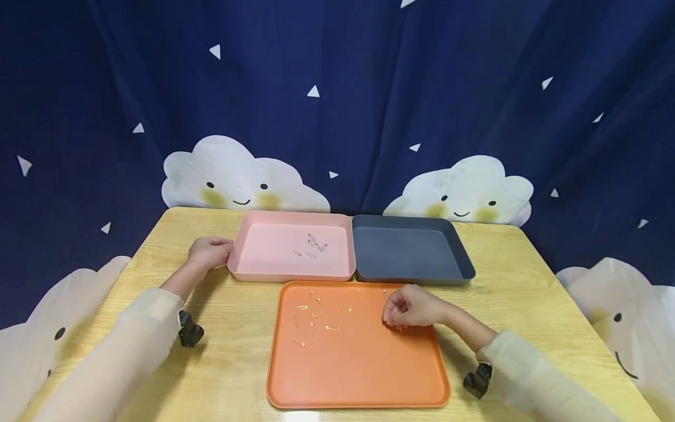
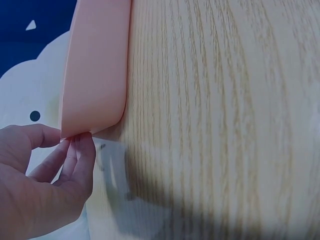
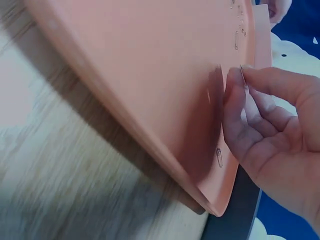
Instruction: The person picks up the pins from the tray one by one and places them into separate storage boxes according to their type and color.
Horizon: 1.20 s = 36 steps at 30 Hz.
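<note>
Dark blue curtain (image 1: 358, 76) with white triangles and smiling clouds hangs behind a pale wooden counter (image 1: 227, 346). Toward the far edge, a shallow pink tray (image 1: 271, 252) with a few silvery safety pins (image 1: 312, 241) stands against a dark gray tray (image 1: 403, 252). In front lies an orange tray (image 1: 358, 369), its upper left strewn with loose golden pins (image 1: 317, 315). The person's left grip (image 1: 210, 253) pinches the rim of the pink tray at its left end, thumb on one side, fingers on the other. The right grip (image 1: 412, 306) is nearly closed above the upper right of the orange tray, thumb and forefinger pinching a thin metal sliver (image 3: 243, 77), probably a safety pin; its shape is mostly hidden. Another pin (image 3: 220, 159) lies near this hand. So slight a piece could slip from the fingertips and drop, or prick a finger if its point is unfastened, which cannot be told. A tug by the left grip might tilt the pink tray, sliding its pins together.
</note>
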Available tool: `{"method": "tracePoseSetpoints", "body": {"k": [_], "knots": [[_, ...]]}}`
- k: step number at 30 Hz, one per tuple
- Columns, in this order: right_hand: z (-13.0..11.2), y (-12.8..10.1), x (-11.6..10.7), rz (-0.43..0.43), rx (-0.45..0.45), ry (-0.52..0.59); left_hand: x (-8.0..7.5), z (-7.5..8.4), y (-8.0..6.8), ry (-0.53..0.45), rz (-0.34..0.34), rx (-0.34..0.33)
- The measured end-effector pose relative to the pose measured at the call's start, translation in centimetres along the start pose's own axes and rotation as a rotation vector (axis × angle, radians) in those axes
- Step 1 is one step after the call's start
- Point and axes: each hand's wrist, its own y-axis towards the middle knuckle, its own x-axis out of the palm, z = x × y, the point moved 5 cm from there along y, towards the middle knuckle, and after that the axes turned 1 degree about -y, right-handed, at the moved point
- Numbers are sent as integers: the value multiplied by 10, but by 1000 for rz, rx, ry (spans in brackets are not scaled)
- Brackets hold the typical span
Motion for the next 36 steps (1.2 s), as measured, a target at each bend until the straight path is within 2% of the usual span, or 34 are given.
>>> {"method": "tracePoseSetpoints", "body": {"k": [3, 6, 12, 24, 36], "knots": [[6, 1, 4, -44, 76, 193, 0, -2, -1, -15, 8, 0], [9, 3, 5, -69, 142, 327, 0, -1, 1, -13, 15, 4], [10, 6, 7, -121, 224, 499, -1, -2, 3, -18, 16, 6], [7, 25, 9, -163, 244, 586, 0, -2, 3, 18, -4, -37], [-15, 47, 5, -182, 245, 548, 0, -1, 0, 4, 1, -26]]}}
